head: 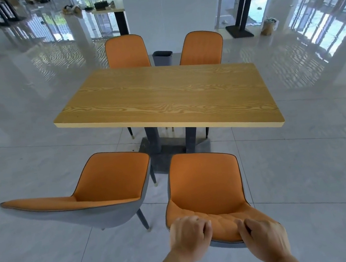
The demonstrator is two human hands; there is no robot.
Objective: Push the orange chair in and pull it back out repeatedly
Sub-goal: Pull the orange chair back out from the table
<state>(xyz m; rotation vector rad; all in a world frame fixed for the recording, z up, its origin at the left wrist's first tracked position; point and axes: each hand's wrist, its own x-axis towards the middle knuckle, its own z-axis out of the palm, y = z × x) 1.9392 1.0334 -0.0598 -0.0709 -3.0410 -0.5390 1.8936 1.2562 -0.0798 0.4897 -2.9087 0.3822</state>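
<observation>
An orange chair (205, 183) with a grey outer shell stands on the floor in front of me, its seat facing the wooden table (163, 97). The seat lies clear of the table's near edge, with a gap of floor between them. My left hand (189, 236) grips the left part of the backrest's top edge, fingers curled over it. My right hand (264, 238) grips the right part of the same edge. Both hands cover most of the backrest's top rim.
A second orange chair (101, 189) stands to the left, turned sideways. Two more orange chairs (127, 51) are tucked in at the table's far side, with a grey bin (162, 57) between them. The table's dark base (166, 153) sits just ahead. Glossy tiled floor surrounds everything.
</observation>
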